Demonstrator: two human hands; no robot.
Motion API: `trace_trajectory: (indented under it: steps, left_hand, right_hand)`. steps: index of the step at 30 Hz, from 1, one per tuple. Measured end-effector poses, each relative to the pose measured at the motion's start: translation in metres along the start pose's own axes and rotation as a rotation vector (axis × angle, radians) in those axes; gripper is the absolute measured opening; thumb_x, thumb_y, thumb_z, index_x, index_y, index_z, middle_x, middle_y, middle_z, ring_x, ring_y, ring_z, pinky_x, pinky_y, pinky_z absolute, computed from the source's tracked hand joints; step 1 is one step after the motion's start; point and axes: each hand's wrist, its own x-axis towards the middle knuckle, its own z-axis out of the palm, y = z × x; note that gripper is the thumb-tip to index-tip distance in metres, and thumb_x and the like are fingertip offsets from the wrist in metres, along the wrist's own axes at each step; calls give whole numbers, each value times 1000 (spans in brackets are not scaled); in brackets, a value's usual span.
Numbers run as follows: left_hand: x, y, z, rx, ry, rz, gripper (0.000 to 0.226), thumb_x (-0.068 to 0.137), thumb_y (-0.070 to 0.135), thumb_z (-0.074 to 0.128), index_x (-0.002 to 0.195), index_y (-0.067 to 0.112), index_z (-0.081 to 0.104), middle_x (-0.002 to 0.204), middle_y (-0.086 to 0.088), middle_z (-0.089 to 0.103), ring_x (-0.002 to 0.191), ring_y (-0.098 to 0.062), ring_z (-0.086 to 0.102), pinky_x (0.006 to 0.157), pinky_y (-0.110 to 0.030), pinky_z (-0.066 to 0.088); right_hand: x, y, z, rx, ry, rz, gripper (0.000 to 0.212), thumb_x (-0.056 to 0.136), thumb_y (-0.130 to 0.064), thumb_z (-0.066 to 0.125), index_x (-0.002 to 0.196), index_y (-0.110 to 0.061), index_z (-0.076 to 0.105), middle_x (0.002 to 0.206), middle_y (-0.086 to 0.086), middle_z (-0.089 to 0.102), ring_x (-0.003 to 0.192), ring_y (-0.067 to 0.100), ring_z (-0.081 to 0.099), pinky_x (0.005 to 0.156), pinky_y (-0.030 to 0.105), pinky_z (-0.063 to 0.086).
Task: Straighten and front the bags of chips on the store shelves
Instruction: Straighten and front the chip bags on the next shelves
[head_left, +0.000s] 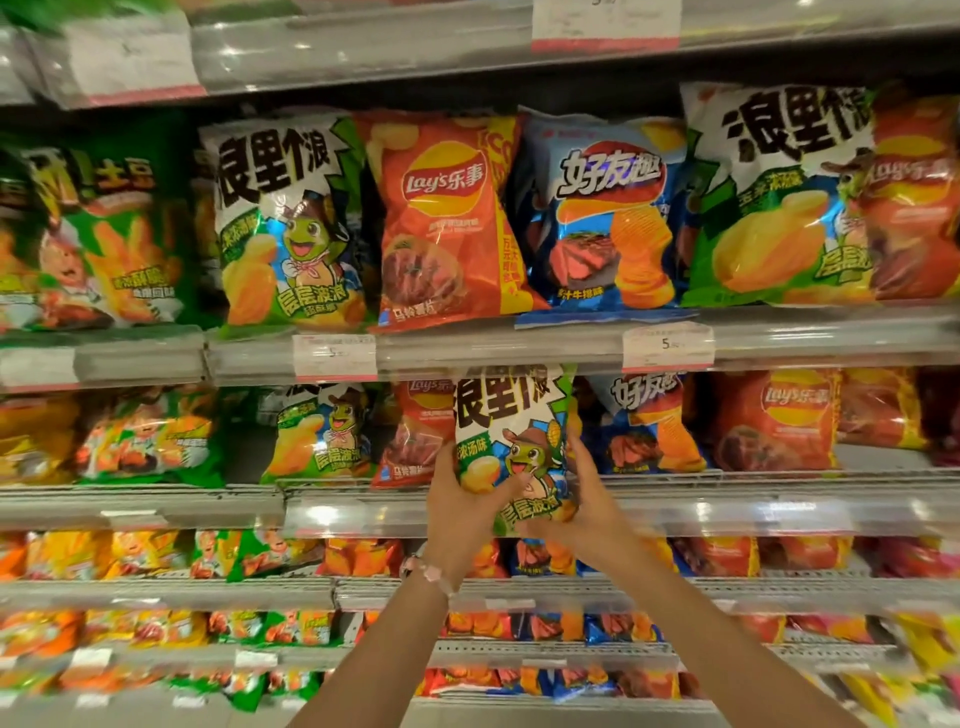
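While left hand (460, 506) and right hand (582, 506) grip it, chip bag (511, 415) between (upright)

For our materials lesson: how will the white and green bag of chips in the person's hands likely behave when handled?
The bag of chips looks puffed, so probably light. Its glossy film may slip. The left hand and right hand grip its sides; hard squeezing would likely crush the contents.

We cannot read the white paper price tags (668, 345) on the clear shelf rails; their print is blurred. The green crinkled chip bag at far left (78, 234) is smeared and cut by the edge. Both forearms run off the bottom. The small bright packets on the lowest shelves (291, 629) are too blurred to identify.
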Motion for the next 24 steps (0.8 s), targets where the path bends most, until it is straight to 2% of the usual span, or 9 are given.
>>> trace_trajectory:
  steps: [4, 7, 9, 11, 13, 15, 18, 21, 24]
  left_hand:
    - [1, 2, -5, 19, -38, 18, 74, 60, 24, 90, 124, 27, 52, 108, 10, 68, 93, -3, 67, 80, -29, 58]
    - [5, 8, -15, 34, -150, 20, 69, 65, 46, 83, 124, 23, 56, 110, 7, 68, 98, -9, 66, 79, -25, 56]
    - [10, 12, -28, 89, -89, 97, 60, 69, 63, 71, 111, 21, 63, 99, 9, 68, 92, -11, 64, 78, -22, 54]
    - [23, 12, -43, 286, 139, 256, 50, 72, 52, 74, 105, 16, 63, 98, 0, 66, 93, -19, 60, 81, -33, 52]
    - [40, 13, -54, 606, 278, 290, 76, 67, 41, 83, 128, 8, 52, 119, -18, 54, 112, -33, 48, 92, -44, 44]
    - [56, 9, -59, 783, 217, 219, 108, 59, 48, 86, 145, 9, 32, 133, -25, 41, 124, -38, 39, 98, -47, 39]
    - [74, -1, -64, 752, 25, 102, 126, 56, 51, 87, 152, 18, 11, 140, -23, 36, 128, -39, 37, 101, -50, 39]
    - [85, -11, -66, 684, -34, 100, 123, 59, 40, 89, 151, 16, 12, 137, -19, 47, 125, -38, 46, 100, -45, 43]
    - [87, -18, -65, 562, -23, 123, 111, 62, 29, 89, 149, 14, 21, 129, -12, 58, 117, -32, 56, 90, -30, 42]
  right_hand:
    - [5, 1, 6, -46, 144, -19, 109, 64, -4, 84, 149, -24, 19, 140, -3, 45, 127, 13, 48, 100, 32, 46]
    - [8, 3, 3, 17, 188, 10, 102, 66, 4, 81, 147, -24, 25, 131, -4, 51, 113, 5, 55, 86, 21, 52]
    - [9, 6, -5, 58, 201, 34, 98, 69, 4, 79, 147, -25, 28, 129, -1, 54, 109, 3, 56, 84, 21, 52]
    - [9, 11, -14, 103, 233, 59, 94, 70, 4, 77, 145, -26, 29, 128, 1, 55, 112, 10, 56, 86, 29, 53]
    - [9, 14, -21, 124, 261, 75, 95, 70, 4, 77, 146, -27, 29, 125, -4, 56, 110, 10, 57, 79, 26, 54]
    - [9, 17, -26, 115, 270, 68, 95, 70, 5, 77, 145, -26, 29, 119, -13, 55, 101, -3, 59, 71, 15, 53]
    - [11, 19, -31, 110, 266, 51, 94, 71, 5, 76, 144, -30, 29, 119, -17, 55, 95, -14, 59, 69, 10, 51]
    - [12, 18, -33, 96, 262, 30, 93, 72, 4, 76, 144, -29, 28, 122, -14, 55, 97, -13, 59, 70, 9, 50]
    - [11, 18, -34, 72, 255, 15, 94, 72, 2, 76, 146, -29, 27, 128, -9, 55, 104, -8, 57, 76, 9, 49]
